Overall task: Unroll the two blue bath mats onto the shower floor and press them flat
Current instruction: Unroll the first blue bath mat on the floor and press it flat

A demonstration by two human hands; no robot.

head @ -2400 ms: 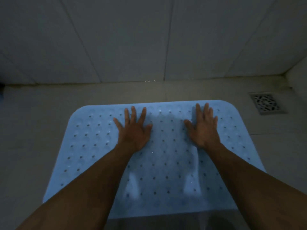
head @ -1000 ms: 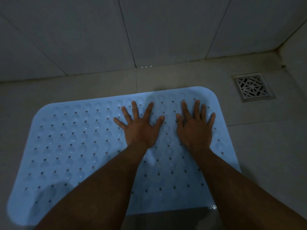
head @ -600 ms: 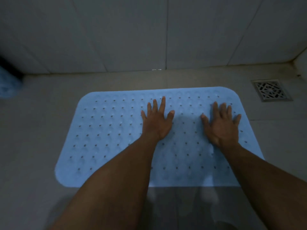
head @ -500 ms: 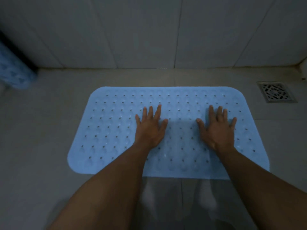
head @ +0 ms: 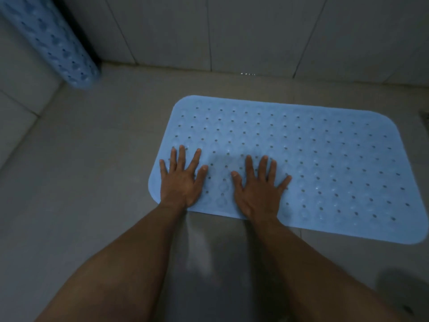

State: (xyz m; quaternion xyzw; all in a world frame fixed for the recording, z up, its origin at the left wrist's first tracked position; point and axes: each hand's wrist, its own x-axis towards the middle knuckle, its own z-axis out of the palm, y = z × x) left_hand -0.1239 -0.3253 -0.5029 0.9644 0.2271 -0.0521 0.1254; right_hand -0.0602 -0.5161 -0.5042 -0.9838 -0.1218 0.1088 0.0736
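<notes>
One light blue bath mat (head: 325,159), dotted with small holes, lies unrolled and flat on the grey tiled shower floor. My left hand (head: 181,180) rests palm down with fingers spread on the mat's near left corner. My right hand (head: 257,189) lies flat beside it, also spread, on the mat's near edge. A second blue mat (head: 53,40) stands rolled up in the far left corner, leaning against the wall.
Grey tiled walls (head: 255,31) rise behind the mat and at the left. Bare floor tiles (head: 92,170) stretch between the rolled mat and the flat one. A sliver of the floor drain (head: 424,116) shows at the right edge.
Both hands have slid leftward along the mat, from its middle and right part to its left end. The view swung left, bringing the rolled mat in and pushing the drain out.
</notes>
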